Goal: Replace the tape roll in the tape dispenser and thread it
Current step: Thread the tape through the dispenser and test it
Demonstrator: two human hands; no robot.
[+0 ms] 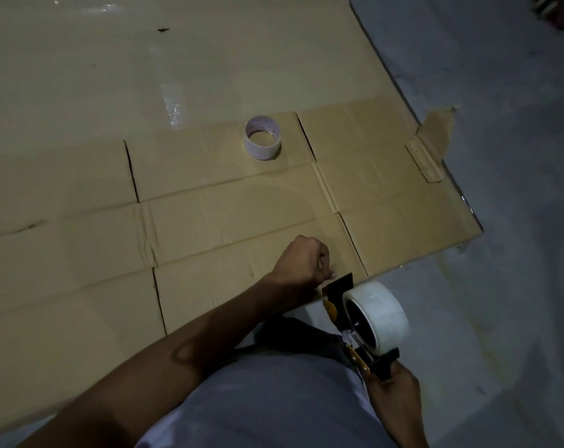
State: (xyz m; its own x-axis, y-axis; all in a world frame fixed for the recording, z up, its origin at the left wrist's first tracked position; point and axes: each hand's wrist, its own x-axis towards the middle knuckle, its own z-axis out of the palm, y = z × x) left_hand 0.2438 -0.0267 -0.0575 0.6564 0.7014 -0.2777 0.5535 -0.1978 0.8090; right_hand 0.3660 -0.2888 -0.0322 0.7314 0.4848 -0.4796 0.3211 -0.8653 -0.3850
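At five o'clock our right hand (pixel 392 388) grips the handle of the tape dispenser (pixel 355 321), with the full tape roll (pixel 379 313) mounted on it. Our left hand (pixel 301 261), fingers curled shut, pinches at the dispenser's front end. An empty core (pixel 262 137) stands on the cardboard (pixel 80 189) at twelve o'clock.

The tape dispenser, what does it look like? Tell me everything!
The tape dispenser is black with yellow-orange side parts. A full roll of clear tape sits on its wheel. The right hand grips its handle, holding it above the floor beside the cardboard. The left hand pinches at its front end.
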